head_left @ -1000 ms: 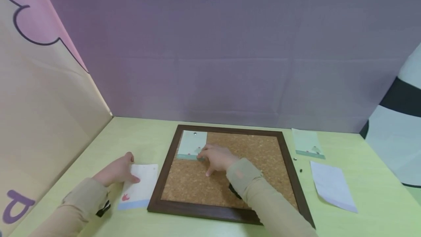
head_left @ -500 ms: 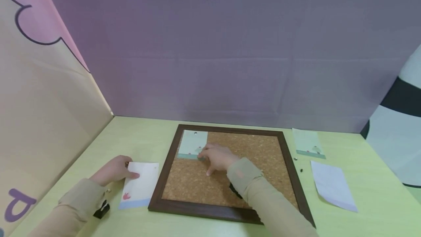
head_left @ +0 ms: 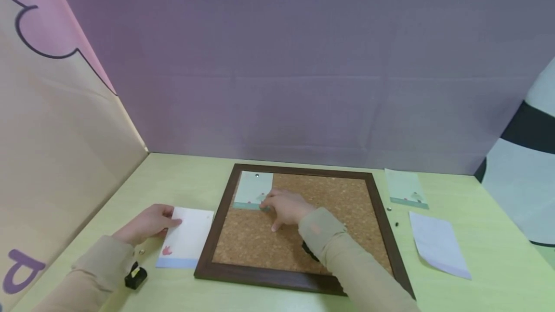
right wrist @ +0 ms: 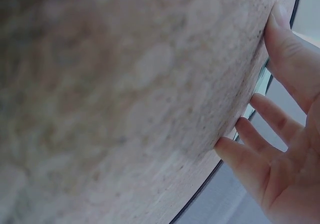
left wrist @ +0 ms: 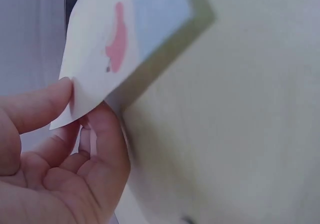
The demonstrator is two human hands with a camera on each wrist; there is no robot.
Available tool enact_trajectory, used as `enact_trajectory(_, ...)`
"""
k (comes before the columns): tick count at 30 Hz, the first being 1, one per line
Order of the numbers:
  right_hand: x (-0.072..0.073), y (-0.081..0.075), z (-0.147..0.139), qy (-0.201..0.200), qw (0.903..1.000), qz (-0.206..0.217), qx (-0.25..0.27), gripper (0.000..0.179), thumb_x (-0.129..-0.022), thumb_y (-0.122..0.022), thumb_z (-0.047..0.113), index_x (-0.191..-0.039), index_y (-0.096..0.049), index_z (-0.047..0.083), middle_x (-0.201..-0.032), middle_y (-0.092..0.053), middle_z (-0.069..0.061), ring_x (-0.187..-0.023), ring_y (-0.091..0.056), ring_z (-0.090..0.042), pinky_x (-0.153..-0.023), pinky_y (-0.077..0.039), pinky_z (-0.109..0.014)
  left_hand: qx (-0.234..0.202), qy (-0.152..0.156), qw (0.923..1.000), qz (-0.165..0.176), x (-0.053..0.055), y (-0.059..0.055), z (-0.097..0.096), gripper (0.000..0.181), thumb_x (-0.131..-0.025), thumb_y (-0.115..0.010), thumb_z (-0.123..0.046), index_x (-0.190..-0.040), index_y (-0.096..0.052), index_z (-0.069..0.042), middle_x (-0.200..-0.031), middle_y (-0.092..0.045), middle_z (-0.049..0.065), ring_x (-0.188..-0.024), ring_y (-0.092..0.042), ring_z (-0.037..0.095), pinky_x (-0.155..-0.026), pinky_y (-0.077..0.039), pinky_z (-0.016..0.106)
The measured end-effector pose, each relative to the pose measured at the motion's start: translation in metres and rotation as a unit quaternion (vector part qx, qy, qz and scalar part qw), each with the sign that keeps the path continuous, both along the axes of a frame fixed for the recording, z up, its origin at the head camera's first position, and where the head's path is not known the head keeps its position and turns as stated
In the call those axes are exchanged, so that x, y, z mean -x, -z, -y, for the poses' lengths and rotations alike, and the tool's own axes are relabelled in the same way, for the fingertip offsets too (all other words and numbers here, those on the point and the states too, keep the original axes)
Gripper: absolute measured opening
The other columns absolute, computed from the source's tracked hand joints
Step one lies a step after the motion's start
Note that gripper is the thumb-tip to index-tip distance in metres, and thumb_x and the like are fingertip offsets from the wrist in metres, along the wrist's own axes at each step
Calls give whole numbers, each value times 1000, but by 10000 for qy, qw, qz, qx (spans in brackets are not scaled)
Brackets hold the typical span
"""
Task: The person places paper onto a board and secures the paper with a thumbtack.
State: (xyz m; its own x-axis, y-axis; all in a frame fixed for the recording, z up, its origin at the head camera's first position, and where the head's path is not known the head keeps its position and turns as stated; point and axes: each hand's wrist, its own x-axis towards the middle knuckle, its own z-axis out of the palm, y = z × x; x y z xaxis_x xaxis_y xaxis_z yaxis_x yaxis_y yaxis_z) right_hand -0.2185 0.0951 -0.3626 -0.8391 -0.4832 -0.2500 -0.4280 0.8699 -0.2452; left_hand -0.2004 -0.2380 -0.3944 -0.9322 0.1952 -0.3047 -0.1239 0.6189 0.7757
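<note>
My left hand [head_left: 149, 223] pinches the left edge of a white note sheet [head_left: 191, 232] with a blue band and a small red picture. In the left wrist view the thumb lies on top of the note sheet [left wrist: 92, 54] and the fingers are underneath, with the corner bent up. On the cork board [head_left: 334, 211], my right hand [head_left: 286, 207] rests with spread fingertips at the lower right corner of a green-banded note sheet [head_left: 251, 188]. A metal thumbtack [head_left: 257, 175] sits at that sheet's top edge. The right wrist view shows the fingertips [right wrist: 220, 144] against the cork.
A dark wooden frame [head_left: 277, 279] surrounds the cork. Right of it lie another green-banded sheet [head_left: 403, 187], a pale sheet with a curled corner [head_left: 438, 244], and small tacks [head_left: 389, 209]. Another tack [head_left: 141, 252] lies by the left wrist. A grey-purple backdrop [head_left: 277, 71] stands behind the table.
The left hand now pinches the blue-banded sheet by its edge; the sheet has shifted slightly up and right toward the frame. The right hand has not moved.
</note>
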Motion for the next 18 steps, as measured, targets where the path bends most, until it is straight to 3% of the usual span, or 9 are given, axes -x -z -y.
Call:
enact_trajectory(6,-1,-2,0,15,10000,29,50,62,-74,-79,24,-131,-55,26,-138,-46,3,-127,-45,-21,-97,-45,-42,216,-74,9997,-66,0,0,2,11,-90,-58,-6,-84,-54,3,-72,-52,2,-64,-50,13,-58,-48,27)
enact_trajectory(12,0,-1,0,12,10000,38,65,61,-74,-79,24,-131,-55,25,-138,-46,2,-127,-45,-20,-98,-45,-43,588,-327,9966,-468,0,-4,4,19,-88,-63,-14,-84,-61,4,-60,-47,-3,-58,-43,11,-55,-40,23)
enact_trajectory(18,-1,-2,0,4,10000,7,33,62,-74,-79,24,-131,-55,25,-139,-46,2,-128,-44,-21,-98,-44,-43,611,-382,9959,-546,1,-4,9,30,-89,-62,-11,-103,-61,15,-85,-65,11,-71,-56,12,-63,-51,26)
